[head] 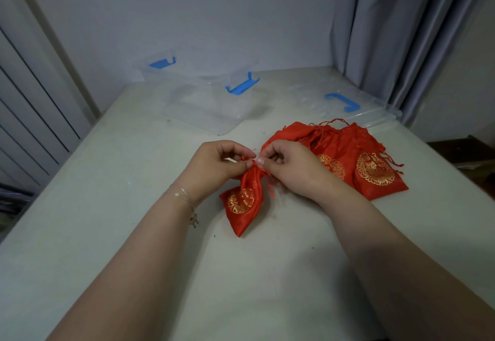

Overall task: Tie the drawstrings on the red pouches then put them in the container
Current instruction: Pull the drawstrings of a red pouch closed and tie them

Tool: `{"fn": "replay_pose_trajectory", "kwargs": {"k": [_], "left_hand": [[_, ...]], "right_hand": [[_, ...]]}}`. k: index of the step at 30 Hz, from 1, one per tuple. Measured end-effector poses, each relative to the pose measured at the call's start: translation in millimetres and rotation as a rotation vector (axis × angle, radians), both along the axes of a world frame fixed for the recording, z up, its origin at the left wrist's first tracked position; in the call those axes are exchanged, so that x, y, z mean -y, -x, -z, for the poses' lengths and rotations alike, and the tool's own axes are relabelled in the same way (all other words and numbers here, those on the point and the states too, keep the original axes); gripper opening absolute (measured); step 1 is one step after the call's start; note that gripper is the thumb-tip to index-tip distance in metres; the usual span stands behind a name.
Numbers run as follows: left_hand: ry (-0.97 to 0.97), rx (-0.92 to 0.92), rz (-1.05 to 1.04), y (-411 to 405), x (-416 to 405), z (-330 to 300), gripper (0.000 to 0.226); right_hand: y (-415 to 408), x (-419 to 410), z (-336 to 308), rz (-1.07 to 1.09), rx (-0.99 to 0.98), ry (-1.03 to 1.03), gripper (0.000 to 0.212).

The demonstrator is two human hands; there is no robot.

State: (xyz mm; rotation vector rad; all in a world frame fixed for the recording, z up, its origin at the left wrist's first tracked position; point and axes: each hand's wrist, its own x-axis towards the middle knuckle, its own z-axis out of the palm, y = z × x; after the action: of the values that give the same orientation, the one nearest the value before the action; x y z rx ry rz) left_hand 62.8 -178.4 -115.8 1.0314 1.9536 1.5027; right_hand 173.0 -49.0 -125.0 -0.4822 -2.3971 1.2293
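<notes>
Head view looks down on a pale tabletop (107, 207). At its far side stands a clear plastic container (206, 105) with blue latches, nothing visible inside it; its clear lid (348, 105) lies to the right. Nearer, a red pouch (242, 204) with a gold emblem lies flat. Left hand (214, 166) and right hand (289, 169) meet at its gathered neck, each grip pinched narrow on the red drawstrings (250, 158). More red pouches (356, 161) lie heaped just right.
</notes>
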Motion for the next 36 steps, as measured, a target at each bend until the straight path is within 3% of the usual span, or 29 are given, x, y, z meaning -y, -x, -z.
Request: {"fn": "replay_pose_trajectory", "kwargs": {"k": [6,12,15,17,22,36], "left_hand": [[0.118,-0.274,-0.079,0.7,-3.6,7.6,0.012],[0.145,-0.453,-0.063,-5.1,-6.6,12.1,0.005],[0.102,-0.599,-0.064,-4.7,-9.1,13.1,0.008],[0.057,-0.714,-0.066,-5.4,-10.0,14.1,0.009],[-0.049,-0.906,-0.072,-5.9,-10.1,16.0,0.004],[-0.169,-0.741,-0.061,-1.8,-10.3,17.0,0.004]], "right_hand": [[3.7,2.4,4.3,0.001,-0.045,-0.141,0.012],[6.8,2.9,3.8,0.042,-0.065,-0.038,0.016],[6.0,-1.7,4.7,0.051,-0.032,0.190,0.006],[3.6,-3.9,4.7,0.008,-0.006,0.360,0.012],[-0.2,-12.3,2.2,-0.035,0.076,0.499,0.011],[-7.4,-15.6,-4.9,-0.137,0.007,0.333,0.007]]}}
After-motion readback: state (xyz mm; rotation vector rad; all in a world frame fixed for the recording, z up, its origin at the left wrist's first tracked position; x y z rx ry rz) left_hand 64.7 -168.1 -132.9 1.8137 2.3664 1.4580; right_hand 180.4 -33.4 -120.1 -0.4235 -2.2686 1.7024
